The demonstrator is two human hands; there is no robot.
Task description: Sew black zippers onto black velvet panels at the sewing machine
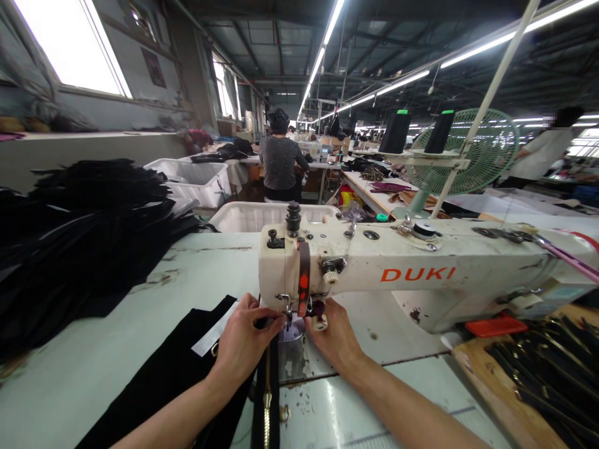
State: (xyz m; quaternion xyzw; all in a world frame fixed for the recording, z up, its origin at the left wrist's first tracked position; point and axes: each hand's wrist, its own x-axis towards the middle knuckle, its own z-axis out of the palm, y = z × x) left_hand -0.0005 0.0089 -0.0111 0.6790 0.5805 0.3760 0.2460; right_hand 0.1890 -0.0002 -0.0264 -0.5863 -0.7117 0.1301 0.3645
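My left hand point(241, 342) is closed in a pinch, its fingertips just left of the needle and presser foot point(289, 321). What the pinch holds is too small to make out. Beneath this hand lies a black fabric piece point(163, 368) with a white strip point(213, 329) on it. A black zipper tape with gold teeth point(267, 405) runs from the needle area toward me. My right hand point(337, 340) reaches in from the right of the needle, fingers curled and partly hidden by the machine head. Both hands work at the white sewing machine point(355, 265).
Stacked black fabric pieces point(84, 243) cover the table's left side. On a wooden board point(486, 380) at right lie several black and gold zippers point(547, 374), beside a red tray point(496, 326). White bins point(276, 215), thread cones point(395, 132), a green fan point(468, 153) and a seated person point(282, 162) are beyond.
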